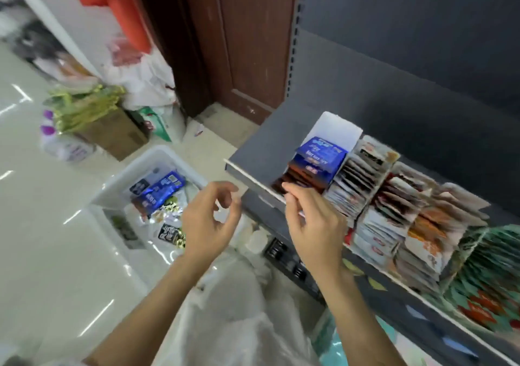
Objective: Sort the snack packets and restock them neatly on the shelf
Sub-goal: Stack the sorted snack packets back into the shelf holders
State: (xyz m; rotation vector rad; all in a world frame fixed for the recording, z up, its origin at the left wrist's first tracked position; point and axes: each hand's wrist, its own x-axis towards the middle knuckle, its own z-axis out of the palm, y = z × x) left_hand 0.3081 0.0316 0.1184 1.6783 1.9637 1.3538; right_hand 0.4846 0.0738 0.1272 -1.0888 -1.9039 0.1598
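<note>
A dark grey shelf (261,137) holds rows of snack packets in white display boxes. The leftmost box (334,127) has blue packets (320,150) at the back and brown packets (302,177) in front. My right hand (312,225) reaches to the front of this row, its fingertips touching the front brown packet. My left hand (209,222) hovers just left of the shelf edge, fingers loosely curled, holding nothing. On the floor below, a white plastic bin (132,180) holds loose blue packets (160,188) and other packets.
More boxes of white, orange and green packets (422,219) fill the shelf to the right. A cardboard box (112,132) with gold packets, plastic bags (146,81) and a brown door (247,42) stand behind. A clear plastic bag (239,323) lies at my feet.
</note>
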